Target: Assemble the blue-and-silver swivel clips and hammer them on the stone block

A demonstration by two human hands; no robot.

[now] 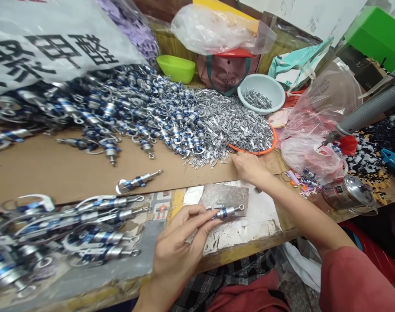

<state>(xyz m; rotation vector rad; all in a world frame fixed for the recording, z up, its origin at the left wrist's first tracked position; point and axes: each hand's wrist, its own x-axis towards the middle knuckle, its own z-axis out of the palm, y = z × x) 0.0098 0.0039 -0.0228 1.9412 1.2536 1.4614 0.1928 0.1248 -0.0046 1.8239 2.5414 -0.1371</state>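
Note:
My left hand (181, 247) pinches a small blue-and-silver clasp piece (228, 212) and holds it over a grey stone slab (225, 196) at the bench's near edge. My right hand (247, 167) reaches forward with curled fingers to the rim of an orange tray (265, 149) heaped with small flat silver metal tabs (231, 123). Whether it holds a tab is hidden. A few loose tabs (200, 162) lie on the brown board by that hand.
A big pile of blue-and-silver clasps (119, 108) covers the board behind; more lie at near left (70, 234), one alone (137, 180). A pale bowl of pins (260, 93), green bowl (176, 68), plastic bags (314, 130), a steel pot (347, 195) and a printed sack (44, 43) surround.

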